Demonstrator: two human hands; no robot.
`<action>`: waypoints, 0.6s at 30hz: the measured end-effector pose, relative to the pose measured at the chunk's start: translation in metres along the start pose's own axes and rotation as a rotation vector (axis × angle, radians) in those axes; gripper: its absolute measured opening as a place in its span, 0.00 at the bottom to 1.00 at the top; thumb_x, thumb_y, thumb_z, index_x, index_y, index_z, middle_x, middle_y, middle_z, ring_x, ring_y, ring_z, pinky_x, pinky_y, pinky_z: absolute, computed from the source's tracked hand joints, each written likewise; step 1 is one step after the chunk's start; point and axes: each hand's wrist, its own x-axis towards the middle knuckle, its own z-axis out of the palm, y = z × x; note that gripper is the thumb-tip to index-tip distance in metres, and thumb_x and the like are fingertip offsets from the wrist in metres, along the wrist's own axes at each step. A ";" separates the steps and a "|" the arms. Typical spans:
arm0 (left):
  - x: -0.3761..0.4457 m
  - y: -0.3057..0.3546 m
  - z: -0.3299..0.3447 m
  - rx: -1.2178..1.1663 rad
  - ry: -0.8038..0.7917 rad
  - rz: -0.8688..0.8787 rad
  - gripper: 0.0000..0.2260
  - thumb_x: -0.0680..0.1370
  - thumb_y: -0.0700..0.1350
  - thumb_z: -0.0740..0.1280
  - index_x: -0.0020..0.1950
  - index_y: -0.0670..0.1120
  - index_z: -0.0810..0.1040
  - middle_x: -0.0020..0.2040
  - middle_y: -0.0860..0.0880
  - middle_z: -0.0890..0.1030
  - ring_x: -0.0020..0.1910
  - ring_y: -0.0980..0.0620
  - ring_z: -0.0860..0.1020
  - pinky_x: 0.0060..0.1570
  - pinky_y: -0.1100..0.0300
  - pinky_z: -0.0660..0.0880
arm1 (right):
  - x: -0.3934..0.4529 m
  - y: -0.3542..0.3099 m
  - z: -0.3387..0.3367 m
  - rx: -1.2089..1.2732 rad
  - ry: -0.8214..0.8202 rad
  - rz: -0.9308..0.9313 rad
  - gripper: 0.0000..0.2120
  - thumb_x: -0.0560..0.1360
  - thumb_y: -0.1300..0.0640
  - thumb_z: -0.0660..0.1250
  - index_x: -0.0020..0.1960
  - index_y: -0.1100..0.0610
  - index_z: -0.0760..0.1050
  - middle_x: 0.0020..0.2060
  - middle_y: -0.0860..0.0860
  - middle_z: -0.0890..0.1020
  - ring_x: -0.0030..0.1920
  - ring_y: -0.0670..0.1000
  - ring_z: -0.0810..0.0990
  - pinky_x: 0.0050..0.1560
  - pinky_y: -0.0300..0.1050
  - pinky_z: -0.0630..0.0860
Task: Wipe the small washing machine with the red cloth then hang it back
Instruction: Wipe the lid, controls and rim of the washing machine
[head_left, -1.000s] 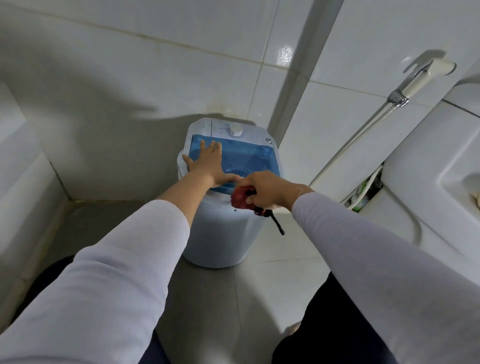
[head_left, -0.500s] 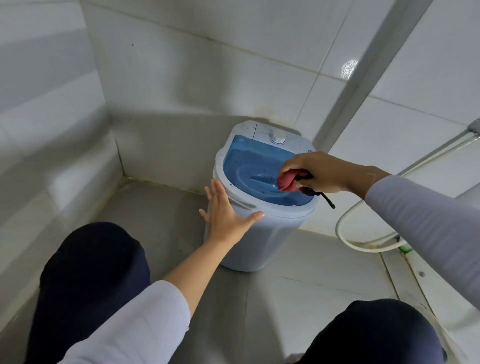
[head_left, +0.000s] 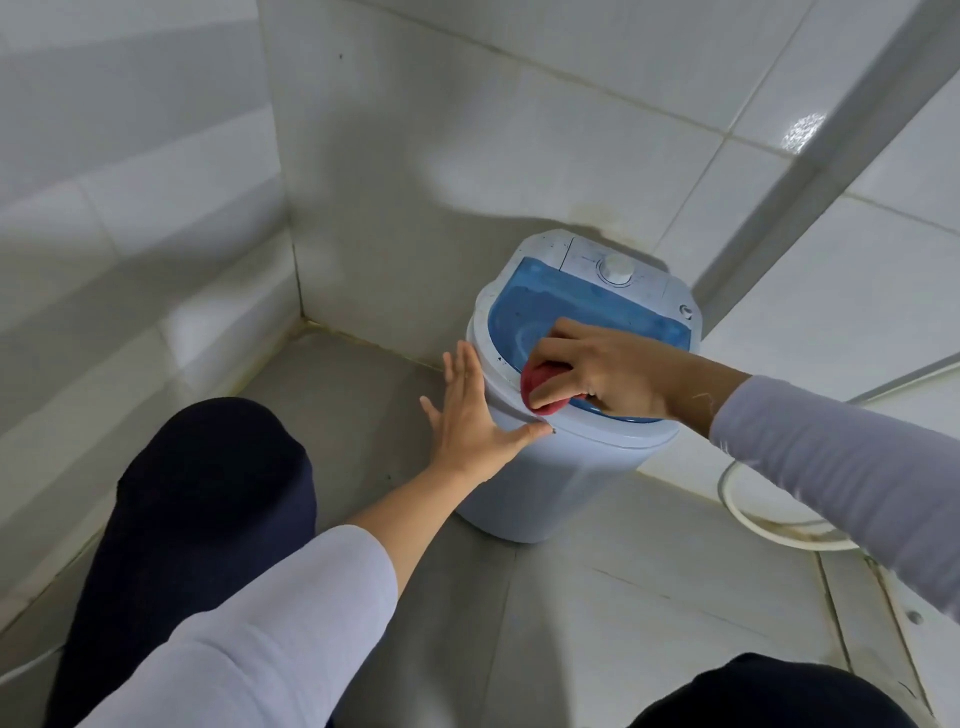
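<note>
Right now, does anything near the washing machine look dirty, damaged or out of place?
Yes: brownish stains on the wall tiles just behind the washing machine, and yellowed grime along the floor joint in the corner. The machine itself looks undamaged.

Glossy wall tiles (head_left: 467, 130), smooth plastic washer (head_left: 561, 478)

One head-worn wide-angle view looks steeply down, close above the small pale-blue plastic washing machine (head_left: 566, 415) in a tiled corner.
</note>
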 end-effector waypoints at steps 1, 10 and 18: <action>0.000 0.000 0.000 0.001 0.002 0.003 0.58 0.63 0.69 0.70 0.76 0.49 0.35 0.78 0.54 0.37 0.76 0.55 0.35 0.72 0.35 0.39 | 0.000 0.000 0.002 -0.003 0.004 0.003 0.19 0.65 0.65 0.74 0.52 0.48 0.79 0.52 0.52 0.79 0.50 0.58 0.75 0.42 0.51 0.79; -0.001 -0.001 0.000 0.032 0.001 0.019 0.56 0.64 0.69 0.68 0.77 0.48 0.36 0.78 0.52 0.38 0.77 0.53 0.37 0.72 0.34 0.41 | 0.022 0.004 0.006 -0.027 0.024 -0.012 0.20 0.65 0.70 0.69 0.49 0.48 0.81 0.49 0.53 0.79 0.47 0.58 0.74 0.40 0.52 0.77; 0.000 -0.003 0.003 0.029 0.009 0.037 0.55 0.65 0.69 0.67 0.77 0.49 0.36 0.78 0.52 0.38 0.77 0.53 0.38 0.71 0.34 0.40 | 0.044 0.005 0.007 -0.034 0.083 -0.002 0.19 0.66 0.69 0.70 0.50 0.50 0.80 0.48 0.54 0.80 0.46 0.58 0.74 0.39 0.50 0.75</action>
